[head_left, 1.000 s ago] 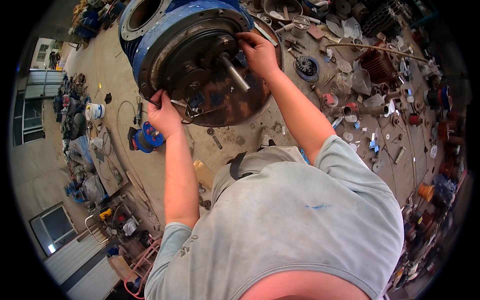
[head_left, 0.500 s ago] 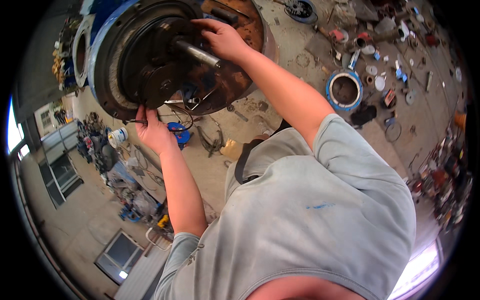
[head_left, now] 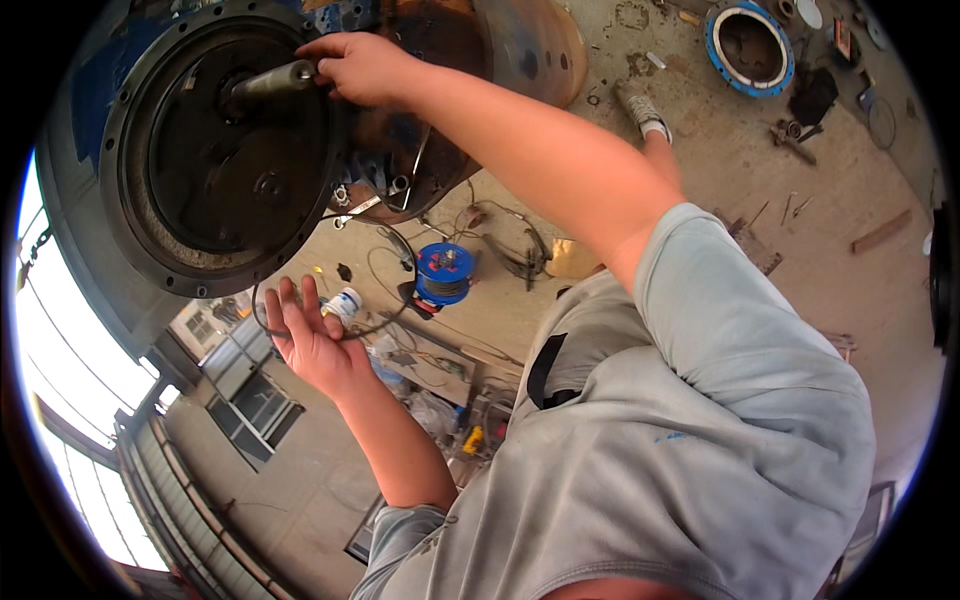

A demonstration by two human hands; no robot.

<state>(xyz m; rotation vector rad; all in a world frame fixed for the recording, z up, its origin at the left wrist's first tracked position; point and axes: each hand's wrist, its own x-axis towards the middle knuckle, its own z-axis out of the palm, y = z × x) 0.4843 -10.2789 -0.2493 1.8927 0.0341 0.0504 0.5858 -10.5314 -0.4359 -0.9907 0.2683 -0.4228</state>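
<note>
1. Nearest the camera is the person's grey T-shirt (head_left: 640, 470), filling the lower right of the view, with both bare forearms rising from it.
2. The left hand (head_left: 310, 335) is open, fingers spread and palm showing; a thin dark wire (head_left: 375, 325) loops across it, and whether the fingers pinch it cannot be told.
3. Just beyond that hand, on the concrete floor (head_left: 800, 230), stand a small white can (head_left: 345, 303) and a blue wire spool (head_left: 444, 273), near each other.
4. The right hand (head_left: 362, 68) reaches further up, its grip closed around the end of a grey metal shaft (head_left: 275, 80).
5. The shaft sticks out of the middle of a big round dark housing (head_left: 215, 160) with a bolted rim.
6. Farthest off, at the upper right, a blue ring (head_left: 750, 45) lies on the floor among scattered small parts.
</note>
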